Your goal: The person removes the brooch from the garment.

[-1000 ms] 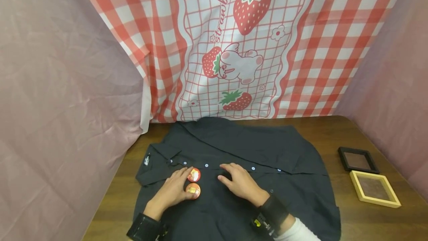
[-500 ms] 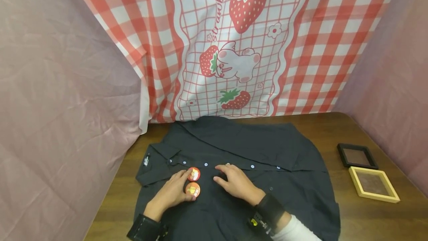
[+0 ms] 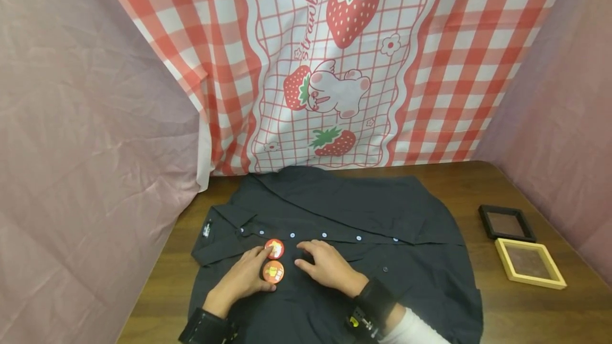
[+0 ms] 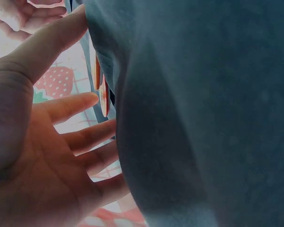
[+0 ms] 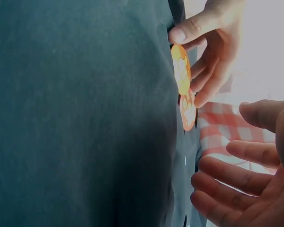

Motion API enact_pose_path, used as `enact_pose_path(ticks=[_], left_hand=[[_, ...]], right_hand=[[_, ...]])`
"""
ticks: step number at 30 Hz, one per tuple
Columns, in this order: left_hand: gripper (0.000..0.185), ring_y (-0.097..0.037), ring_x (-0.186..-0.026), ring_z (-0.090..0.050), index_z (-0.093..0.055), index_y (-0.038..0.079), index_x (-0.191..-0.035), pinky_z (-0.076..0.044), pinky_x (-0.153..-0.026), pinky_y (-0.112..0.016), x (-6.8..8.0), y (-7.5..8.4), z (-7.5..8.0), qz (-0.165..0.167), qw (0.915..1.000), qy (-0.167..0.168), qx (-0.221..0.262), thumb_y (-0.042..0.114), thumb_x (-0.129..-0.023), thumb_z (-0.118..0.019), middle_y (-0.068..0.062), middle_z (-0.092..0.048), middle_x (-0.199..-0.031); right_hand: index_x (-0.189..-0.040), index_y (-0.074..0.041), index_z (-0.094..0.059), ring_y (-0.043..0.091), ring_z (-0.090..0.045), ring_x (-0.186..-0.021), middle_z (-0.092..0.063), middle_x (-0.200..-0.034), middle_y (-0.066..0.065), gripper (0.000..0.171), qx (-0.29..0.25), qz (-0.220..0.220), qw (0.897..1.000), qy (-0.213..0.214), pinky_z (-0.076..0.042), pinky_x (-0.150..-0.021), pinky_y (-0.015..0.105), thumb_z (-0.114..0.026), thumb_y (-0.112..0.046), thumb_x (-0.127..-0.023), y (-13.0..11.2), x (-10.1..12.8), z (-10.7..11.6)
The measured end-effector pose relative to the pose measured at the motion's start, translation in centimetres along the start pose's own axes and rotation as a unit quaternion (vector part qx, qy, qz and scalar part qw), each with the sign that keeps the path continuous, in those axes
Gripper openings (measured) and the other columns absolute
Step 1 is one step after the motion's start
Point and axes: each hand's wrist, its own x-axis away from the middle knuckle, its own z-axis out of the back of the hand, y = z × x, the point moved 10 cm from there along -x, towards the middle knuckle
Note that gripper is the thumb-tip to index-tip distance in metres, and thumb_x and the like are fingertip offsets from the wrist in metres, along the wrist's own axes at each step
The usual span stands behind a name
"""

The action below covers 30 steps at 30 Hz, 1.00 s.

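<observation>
L hand (image 3: 241, 280) lay flat, fingers touching the two badges (image 3: 273, 260) on the shirt (image 3: 344, 211), same as 1 s ago. R hand (image 3: 327, 271), relaxed and holding nothing, had slid left toward the badges, so both hands now flank them.

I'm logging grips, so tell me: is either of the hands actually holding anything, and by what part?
Nothing is gripped. The left hand touches the rims of two orange badges with straight fingers; the right hand rests open on the black shirt.
</observation>
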Motion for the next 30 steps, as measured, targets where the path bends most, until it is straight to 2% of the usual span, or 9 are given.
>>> enact_pose_path(ticks=[13, 20, 30], left_hand=[[0.083, -0.042, -0.127, -0.048, -0.053, 0.002, -0.135, -0.044, -0.102, -0.058, -0.1, -0.3, -0.5, 0.006, 0.9999, -0.011, -0.003, 0.029, -0.065, -0.09, -0.025, -0.051, -0.137], [0.083, -0.042, -0.126, -0.049, -0.053, 0.001, -0.135, -0.044, -0.102, -0.058, -0.1, 0.0, -0.6, -0.005, 0.9999, -0.011, -0.005, 0.029, -0.065, -0.09, -0.025, -0.053, -0.135], [0.085, -0.041, -0.126, -0.049, -0.051, -0.001, -0.136, -0.043, -0.103, -0.057, -0.4, -0.3, -0.7, 0.007, 0.9997, -0.013, -0.021, 0.029, -0.066, -0.09, -0.024, -0.053, -0.136]], right_hand=[[-0.118, -0.006, -0.066, 0.015, -0.063, -0.089, -0.068, -0.097, 0.005, 0.036, 0.009, 0.025, 0.999, -0.017, -0.053, -0.079, 0.033, -0.068, -0.028, -0.09, -1.0, -0.1, -1.1], [-0.119, -0.007, -0.066, 0.015, -0.064, -0.091, -0.068, -0.098, 0.003, 0.037, 0.01, 0.017, 0.999, -0.032, -0.053, -0.08, 0.034, -0.068, -0.03, -0.09, -1.2, 0.2, -1.9], [-0.118, -0.008, -0.066, 0.013, -0.063, -0.089, -0.067, -0.097, 0.002, 0.036, 0.012, 0.025, 0.999, -0.033, -0.053, -0.08, 0.032, -0.07, -0.03, -0.089, -1.4, 0.0, -2.4]])
